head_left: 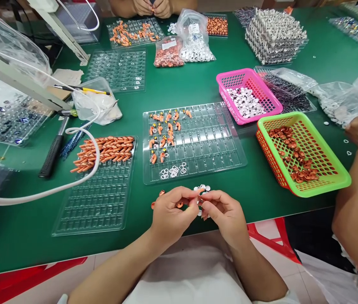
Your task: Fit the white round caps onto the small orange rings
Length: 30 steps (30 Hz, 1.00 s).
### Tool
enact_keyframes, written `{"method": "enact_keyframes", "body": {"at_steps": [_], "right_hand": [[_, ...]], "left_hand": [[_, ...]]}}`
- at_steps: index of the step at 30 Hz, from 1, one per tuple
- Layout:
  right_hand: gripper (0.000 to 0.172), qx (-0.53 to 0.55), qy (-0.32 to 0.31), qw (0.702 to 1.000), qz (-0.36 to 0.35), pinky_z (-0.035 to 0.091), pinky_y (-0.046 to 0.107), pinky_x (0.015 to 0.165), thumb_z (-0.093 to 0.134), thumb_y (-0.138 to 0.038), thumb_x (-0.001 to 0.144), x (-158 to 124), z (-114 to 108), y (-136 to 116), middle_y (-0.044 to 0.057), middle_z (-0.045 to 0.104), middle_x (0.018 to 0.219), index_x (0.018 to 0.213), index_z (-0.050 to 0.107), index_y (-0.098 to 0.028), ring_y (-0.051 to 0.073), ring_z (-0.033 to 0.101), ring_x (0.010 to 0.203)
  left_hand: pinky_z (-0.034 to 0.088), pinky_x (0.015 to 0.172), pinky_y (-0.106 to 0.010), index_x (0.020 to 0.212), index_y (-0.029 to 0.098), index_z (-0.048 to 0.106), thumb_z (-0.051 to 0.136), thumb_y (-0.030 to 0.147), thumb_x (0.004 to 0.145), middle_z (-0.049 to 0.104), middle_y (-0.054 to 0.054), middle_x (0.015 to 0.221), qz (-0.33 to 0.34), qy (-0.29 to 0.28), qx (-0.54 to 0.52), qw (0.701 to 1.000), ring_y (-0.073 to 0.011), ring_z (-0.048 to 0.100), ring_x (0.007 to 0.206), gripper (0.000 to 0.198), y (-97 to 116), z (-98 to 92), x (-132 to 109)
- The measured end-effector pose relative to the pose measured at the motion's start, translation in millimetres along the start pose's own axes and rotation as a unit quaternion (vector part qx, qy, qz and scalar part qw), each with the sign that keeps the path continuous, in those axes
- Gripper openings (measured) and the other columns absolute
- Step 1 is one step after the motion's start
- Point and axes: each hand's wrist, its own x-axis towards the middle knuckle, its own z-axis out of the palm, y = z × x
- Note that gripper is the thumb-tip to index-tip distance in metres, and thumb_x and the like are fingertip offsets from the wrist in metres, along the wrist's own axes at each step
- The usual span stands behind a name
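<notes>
My left hand (pixel 175 211) and my right hand (pixel 225 213) meet close to the table's front edge. Between the fingertips of both is a small orange part (pixel 200 197), mostly covered by the fingers. White round discs (pixel 202 188) lie on the table just behind and under the hands. A few orange round pieces (pixel 153 205) rest beside and beneath my left hand. Beyond the hands is a clear plastic tray (pixel 210 158); its left side holds orange curved parts (pixel 170 126) with dark and yellow ends, and white rings (pixel 174 171) sit at its front.
At left are a tray of stacked orange parts (pixel 104 152), a hammer (pixel 54 147) and a white cable (pixel 93 164). To the right stand a pink basket (pixel 223 95) of white discs and a green basket (pixel 334 181) of orange pieces. Co-workers' hands (pixel 153 6) show behind and at right.
</notes>
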Motion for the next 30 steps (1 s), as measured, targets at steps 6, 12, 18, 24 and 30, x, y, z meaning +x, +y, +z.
{"method": "enact_keyframes", "body": {"at_steps": [6,12,18,24,30], "right_hand": [[0.013,-0.124,0.014,0.990,-0.062,0.057,0.026,0.063,0.065,-0.020,0.085,0.4,-1.6,-9.8,0.002,0.070,0.084,0.097,0.064,-0.021,0.013,0.065,0.069],[0.016,-0.290,0.027,0.939,-0.184,0.054,0.025,0.063,0.059,-0.014,0.086,0.6,2.4,-18.2,0.002,0.069,0.087,0.098,0.064,-0.023,0.013,0.062,0.068],[0.018,-0.342,0.101,0.907,-0.226,0.056,0.026,0.062,0.059,-0.013,0.086,-2.4,8.5,-13.3,0.001,0.070,0.086,0.099,0.063,-0.025,0.014,0.065,0.068],[0.031,-0.366,0.122,0.868,-0.312,0.059,0.030,0.065,0.061,-0.010,0.086,-2.3,5.7,-5.3,0.005,0.069,0.094,0.111,0.063,-0.029,0.017,0.069,0.079],[0.044,-0.402,0.089,0.828,-0.380,0.060,0.033,0.066,0.063,-0.007,0.085,0.5,0.1,-3.6,0.006,0.069,0.094,0.121,0.060,-0.032,0.019,0.069,0.081]], "left_hand": [[0.057,0.059,-0.023,0.078,0.020,0.074,0.064,0.011,0.075,0.077,-0.002,0.074,0.036,-0.012,0.023,0.999,-0.0142,0.069,0.059,0.014,1.1,2.1,0.6],[0.059,0.063,-0.023,0.084,0.020,0.075,0.062,0.010,0.078,0.079,-0.003,0.082,0.058,-0.018,0.031,0.998,-0.0152,0.072,0.064,0.017,2.5,2.8,0.2],[0.060,0.067,-0.026,0.085,0.020,0.075,0.064,0.012,0.077,0.079,-0.004,0.086,0.009,-0.015,-0.001,1.000,-0.0164,0.073,0.065,0.016,4.7,5.8,-2.5],[0.061,0.066,-0.025,0.084,0.020,0.074,0.064,0.013,0.077,0.079,-0.003,0.087,-0.022,-0.020,-0.018,0.999,-0.0159,0.073,0.065,0.013,5.9,7.2,-2.4],[0.061,0.066,-0.023,0.083,0.018,0.074,0.065,0.013,0.078,0.079,-0.004,0.087,-0.059,-0.041,-0.058,0.996,-0.0169,0.074,0.070,0.012,6.3,5.9,-3.0]]}}
